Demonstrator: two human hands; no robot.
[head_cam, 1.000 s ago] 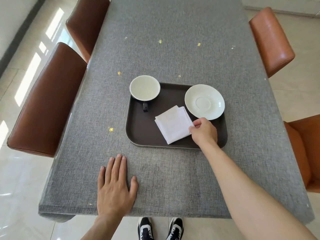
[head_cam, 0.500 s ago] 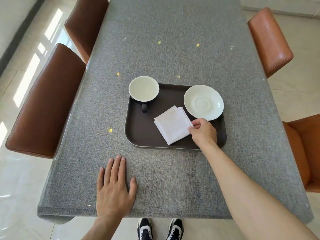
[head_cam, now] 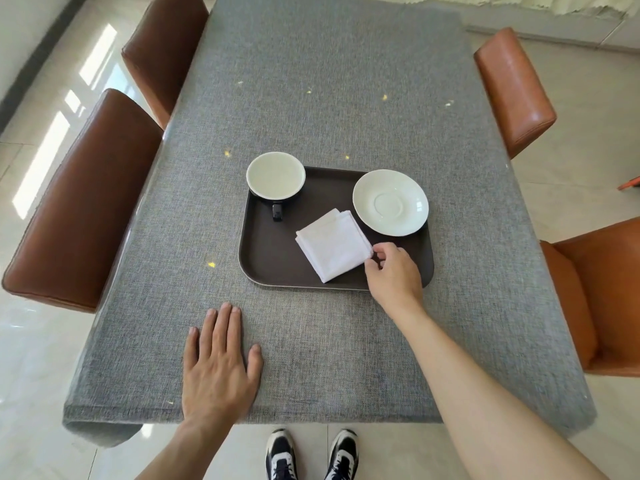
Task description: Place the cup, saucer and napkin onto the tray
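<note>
A dark brown tray [head_cam: 273, 261] lies on the grey tablecloth. A black cup [head_cam: 276, 174] with a white inside stands in the tray's far left corner, handle towards me. The white saucer [head_cam: 390, 201] sits in the far right corner. A folded white napkin [head_cam: 334, 245] lies flat in the middle of the tray. My right hand [head_cam: 393, 275] hovers over the tray's near right part, thumb and forefinger slightly apart at the napkin's right corner, holding nothing. My left hand [head_cam: 218, 368] rests flat on the cloth near the table's front edge, fingers spread.
Brown leather chairs stand at the left [head_cam: 83, 202] and orange ones at the right [head_cam: 512, 88] of the table. The table's front edge [head_cam: 311, 419] is just before my shoes [head_cam: 311, 455]. Grey cloth stretches beyond the tray.
My right hand's fingers were pinched on the napkin's corner; now they have parted and drawn back a little. The napkin lies still on the tray. My left hand has not moved.
</note>
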